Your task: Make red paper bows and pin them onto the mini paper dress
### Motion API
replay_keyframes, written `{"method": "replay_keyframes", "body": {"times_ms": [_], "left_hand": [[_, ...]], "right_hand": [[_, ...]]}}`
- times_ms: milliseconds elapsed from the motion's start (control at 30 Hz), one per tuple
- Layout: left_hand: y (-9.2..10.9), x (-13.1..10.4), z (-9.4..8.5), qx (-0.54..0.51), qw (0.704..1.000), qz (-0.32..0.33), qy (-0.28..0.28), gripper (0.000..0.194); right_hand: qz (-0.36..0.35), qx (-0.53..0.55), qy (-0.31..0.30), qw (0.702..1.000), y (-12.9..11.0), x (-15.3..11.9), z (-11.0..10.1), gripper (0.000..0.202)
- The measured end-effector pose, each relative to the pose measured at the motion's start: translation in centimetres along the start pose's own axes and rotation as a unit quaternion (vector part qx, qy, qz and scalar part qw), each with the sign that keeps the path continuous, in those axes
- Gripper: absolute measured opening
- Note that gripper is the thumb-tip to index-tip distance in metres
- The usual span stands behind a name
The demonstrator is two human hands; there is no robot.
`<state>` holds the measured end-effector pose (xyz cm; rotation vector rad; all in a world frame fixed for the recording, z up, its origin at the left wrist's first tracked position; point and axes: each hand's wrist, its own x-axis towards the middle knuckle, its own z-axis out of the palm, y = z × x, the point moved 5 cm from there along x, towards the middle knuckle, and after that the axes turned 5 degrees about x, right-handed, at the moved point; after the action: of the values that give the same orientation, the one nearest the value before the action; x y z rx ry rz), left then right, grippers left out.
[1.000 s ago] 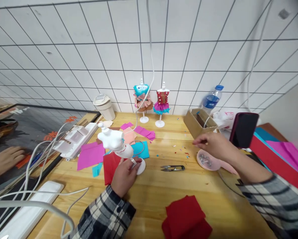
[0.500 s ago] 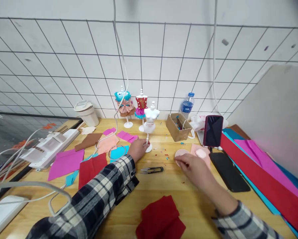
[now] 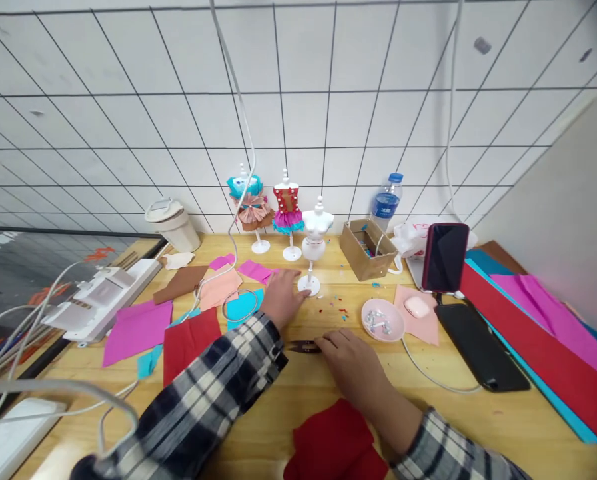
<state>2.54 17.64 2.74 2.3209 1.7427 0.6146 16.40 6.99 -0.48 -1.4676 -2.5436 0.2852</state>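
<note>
A bare white miniature dress form (image 3: 314,248) stands upright on its round base. Beside that base is my left hand (image 3: 282,300), its thumb at the base's edge and its fingers spread apart, not wrapped round the stand. Dark thread snips (image 3: 303,347) lie on the table with their blades pointing left. My right hand (image 3: 351,363) has its fingers closed over the handle end of the snips, hiding that part. A folded red cloth (image 3: 336,443) lies below the right hand. Right of the snips sits a pink bowl (image 3: 401,327) holding small shiny pieces.
Two dressed forms (image 3: 251,207) stand behind, near the tiled wall. A cardboard box (image 3: 371,260), water bottle (image 3: 386,200) and propped phone (image 3: 444,257) are at the back right. Fabric pieces (image 3: 138,327), an embroidery-type hoop (image 3: 239,305) and cables are on the left.
My right hand has left the pink bowl and moved left onto the thread snips. My left hand has loosened from the dress form's stand. The view has shifted slightly.
</note>
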Motion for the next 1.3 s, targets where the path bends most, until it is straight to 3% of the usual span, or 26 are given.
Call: {"method": "replay_keyframes", "body": {"times_ms": [33, 100, 200, 267, 333, 467, 600, 700, 900, 967, 1067, 1167, 1200, 1300], "left_hand": [[0.4, -2.1, -0.9, 0.005, 1.000, -0.001, 0.002, 0.034], [2.3, -6.9, -1.8, -0.017, 0.997, 0.073, -0.034, 0.026], [5.9, -14.7, -0.7, -0.075, 0.931, 0.311, -0.178, 0.021], [6.6, -17.7, 0.2, -0.070, 0.909, 0.364, -0.192, 0.026], [6.3, -18.5, 0.9, -0.074, 0.909, 0.364, -0.191, 0.032], [4.7, -17.4, 0.5, -0.095, 0.929, 0.301, -0.192, 0.027], [4.0, -17.2, -1.0, -0.140, 0.924, 0.299, -0.191, 0.034], [2.8, -16.4, -2.0, -0.123, 0.944, 0.261, -0.161, 0.032], [-3.0, -10.8, -2.3, -0.013, 0.996, 0.053, -0.073, 0.027], [-3.8, -8.6, -1.7, -0.009, 0.998, 0.033, -0.061, 0.028], [-2.7, -4.7, -0.7, -0.013, 0.999, 0.022, -0.036, 0.045], [0.4, 0.2, 0.5, -0.054, 0.998, 0.021, 0.012, 0.077], [1.7, 1.8, 1.3, -0.077, 0.996, 0.043, -0.001, 0.081], [4.2, 5.0, 4.1, -0.102, 0.990, 0.064, -0.069, 0.054]], "right_hand": [[0.022, 0.005, 0.002, 1.000, 0.3, -0.3, -0.2, 0.030], [0.055, 0.030, 0.000, 0.998, 1.0, -0.9, -0.4, 0.026], [0.045, 0.086, 0.012, 0.995, 1.1, -1.3, -0.7, 0.026], [0.043, 0.088, 0.045, 0.994, 1.0, -1.0, -0.8, 0.033], [0.066, 0.048, 0.075, 0.994, 0.8, -0.1, -0.5, 0.043], [0.097, -0.033, 0.075, 0.992, 0.7, 2.9, 0.6, 0.063], [0.108, -0.036, 0.012, 0.993, 1.6, 5.7, 1.0, 0.064], [0.086, -0.030, -0.022, 0.996, 2.4, 6.0, 0.7, 0.061], [0.073, -0.035, -0.027, 0.996, 3.1, 4.7, 0.2, 0.055], [0.076, -0.037, -0.023, 0.996, 3.1, 4.8, 0.2, 0.053], [0.078, -0.040, -0.019, 0.996, 2.6, 5.4, 0.0, 0.046], [0.079, -0.046, -0.019, 0.996, 1.8, 6.3, -0.4, 0.039], [0.082, -0.049, -0.021, 0.995, 1.6, 6.5, -0.5, 0.037], [0.097, -0.053, -0.025, 0.994, 1.3, 6.5, -0.3, 0.039]]}}
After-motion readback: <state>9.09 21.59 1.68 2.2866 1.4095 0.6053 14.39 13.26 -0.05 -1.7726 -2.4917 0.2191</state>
